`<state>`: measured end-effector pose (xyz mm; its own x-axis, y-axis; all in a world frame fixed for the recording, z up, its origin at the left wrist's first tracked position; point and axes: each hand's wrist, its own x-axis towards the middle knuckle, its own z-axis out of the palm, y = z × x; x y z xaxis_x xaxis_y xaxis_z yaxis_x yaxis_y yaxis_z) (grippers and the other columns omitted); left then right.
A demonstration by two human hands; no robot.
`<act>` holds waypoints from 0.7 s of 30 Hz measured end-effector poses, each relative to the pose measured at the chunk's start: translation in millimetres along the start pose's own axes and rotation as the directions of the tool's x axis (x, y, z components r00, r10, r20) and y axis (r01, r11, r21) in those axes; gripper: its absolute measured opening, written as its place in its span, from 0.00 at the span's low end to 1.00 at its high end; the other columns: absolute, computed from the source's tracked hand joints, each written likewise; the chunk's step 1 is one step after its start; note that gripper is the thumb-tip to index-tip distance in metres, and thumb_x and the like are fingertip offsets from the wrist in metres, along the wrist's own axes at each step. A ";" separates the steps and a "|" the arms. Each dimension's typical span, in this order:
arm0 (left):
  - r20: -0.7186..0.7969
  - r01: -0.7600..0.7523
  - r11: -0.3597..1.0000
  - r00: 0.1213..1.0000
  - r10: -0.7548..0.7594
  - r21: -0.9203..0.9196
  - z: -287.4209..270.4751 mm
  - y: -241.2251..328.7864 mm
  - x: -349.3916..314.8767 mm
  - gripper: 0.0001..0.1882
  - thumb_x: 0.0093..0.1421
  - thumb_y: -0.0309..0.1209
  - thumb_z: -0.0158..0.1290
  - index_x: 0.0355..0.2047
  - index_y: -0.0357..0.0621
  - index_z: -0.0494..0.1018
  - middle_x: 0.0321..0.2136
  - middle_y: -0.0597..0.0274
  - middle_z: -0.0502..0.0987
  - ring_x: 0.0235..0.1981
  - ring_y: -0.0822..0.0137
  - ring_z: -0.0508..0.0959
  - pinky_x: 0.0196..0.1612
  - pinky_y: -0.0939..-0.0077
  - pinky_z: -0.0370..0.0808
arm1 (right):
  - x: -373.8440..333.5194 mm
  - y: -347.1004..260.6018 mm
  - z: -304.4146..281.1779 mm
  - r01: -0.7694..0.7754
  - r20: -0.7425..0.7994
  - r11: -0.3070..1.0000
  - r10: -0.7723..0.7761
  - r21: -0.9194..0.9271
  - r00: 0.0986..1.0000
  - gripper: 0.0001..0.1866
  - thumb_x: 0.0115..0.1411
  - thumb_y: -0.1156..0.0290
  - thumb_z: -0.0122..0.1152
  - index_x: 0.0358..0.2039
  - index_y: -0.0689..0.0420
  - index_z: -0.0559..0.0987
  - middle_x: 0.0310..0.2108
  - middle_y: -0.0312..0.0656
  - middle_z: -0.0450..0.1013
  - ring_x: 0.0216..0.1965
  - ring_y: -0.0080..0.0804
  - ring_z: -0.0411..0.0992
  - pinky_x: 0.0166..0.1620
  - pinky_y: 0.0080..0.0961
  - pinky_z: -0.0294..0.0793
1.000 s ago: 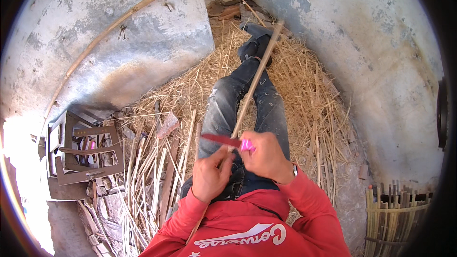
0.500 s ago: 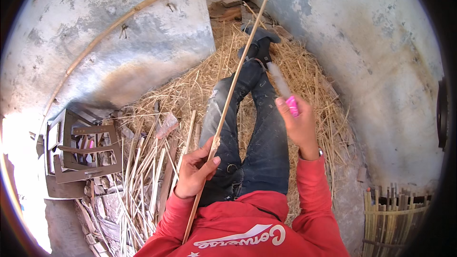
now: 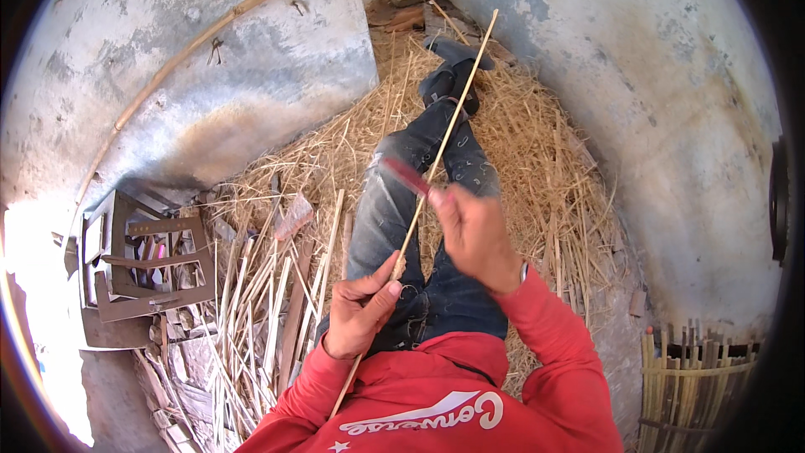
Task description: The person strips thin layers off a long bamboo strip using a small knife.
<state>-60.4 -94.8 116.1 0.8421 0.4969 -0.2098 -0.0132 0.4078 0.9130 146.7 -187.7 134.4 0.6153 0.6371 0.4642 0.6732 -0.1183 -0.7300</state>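
While the left hand (image 3: 362, 312) pinches a stick (image 3: 458, 109) pointing to one o'clock, the right hand (image 3: 478, 236) grips a knife (image 3: 406, 176).

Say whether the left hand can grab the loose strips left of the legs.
Probably not as it is: the left hand grips the thin stick and would likely need freeing first, though nothing visible seems to block the loose strips.

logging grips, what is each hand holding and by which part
The left hand grips a thin strip on the part nearer the body; the right hand holds a knife by its covered handle end.
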 end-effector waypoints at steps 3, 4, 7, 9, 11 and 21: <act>-0.009 0.015 0.999 1.000 -0.014 0.038 0.3 1.6 -0.6 0.21 0.67 0.25 0.57 0.61 0.41 0.74 0.17 0.76 0.70 0.16 0.85 0.62 0.19 0.86 0.55 | 3.1 6.5 -0.9 -0.020 -0.026 1.000 0.021 0.021 0.999 0.20 0.72 0.61 0.55 0.24 0.61 0.74 0.14 0.57 0.65 0.18 0.59 0.70 0.20 0.45 0.62; 0.007 0.015 1.000 1.000 -0.015 0.023 2.0 2.5 -2.0 0.21 0.67 0.25 0.57 0.61 0.41 0.74 0.17 0.76 0.70 0.16 0.85 0.62 0.19 0.86 0.55 | 15.7 8.0 -6.7 -0.075 -0.058 0.997 0.075 0.007 0.995 0.20 0.72 0.61 0.55 0.24 0.61 0.74 0.14 0.57 0.65 0.18 0.59 0.70 0.21 0.45 0.63; 0.032 0.009 1.000 0.999 -0.009 -0.017 6.8 3.1 -3.4 0.21 0.67 0.25 0.57 0.61 0.41 0.74 0.17 0.76 0.70 0.16 0.85 0.62 0.19 0.86 0.55 | 15.7 -7.6 -6.8 -0.038 -0.058 0.999 0.037 -0.012 0.998 0.20 0.71 0.62 0.55 0.23 0.61 0.73 0.14 0.56 0.65 0.19 0.58 0.71 0.20 0.44 0.64; 0.003 -0.007 1.000 1.000 0.007 -0.030 2.3 -0.2 -0.4 0.22 0.67 0.25 0.57 0.61 0.41 0.74 0.18 0.76 0.70 0.15 0.85 0.62 0.18 0.85 0.55 | -5.4 -6.6 8.1 0.112 0.012 0.993 -0.113 0.042 0.994 0.20 0.71 0.63 0.56 0.23 0.61 0.72 0.14 0.55 0.65 0.17 0.57 0.71 0.20 0.42 0.64; 0.011 -0.001 1.000 1.000 0.001 -0.003 3.5 -0.7 0.3 0.22 0.67 0.25 0.57 0.61 0.41 0.74 0.18 0.76 0.70 0.15 0.85 0.62 0.18 0.85 0.55 | -8.7 -7.2 8.1 0.041 0.041 0.998 -0.044 0.055 0.998 0.20 0.71 0.63 0.55 0.23 0.60 0.72 0.15 0.55 0.66 0.17 0.56 0.71 0.20 0.43 0.64; 0.010 -0.011 1.000 1.000 0.011 0.014 7.6 6.9 0.9 0.22 0.66 0.25 0.58 0.60 0.41 0.75 0.18 0.76 0.71 0.16 0.84 0.63 0.18 0.86 0.56 | -11.7 -24.0 3.4 -0.042 0.047 0.993 0.037 0.110 0.998 0.19 0.72 0.63 0.54 0.24 0.60 0.72 0.16 0.55 0.67 0.18 0.56 0.71 0.21 0.43 0.65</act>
<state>-55.6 -97.4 124.8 0.8474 0.4932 -0.1964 -0.0146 0.3914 0.9201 121.9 -189.7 144.8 0.6198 0.6677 0.4124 0.5972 -0.0603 -0.7998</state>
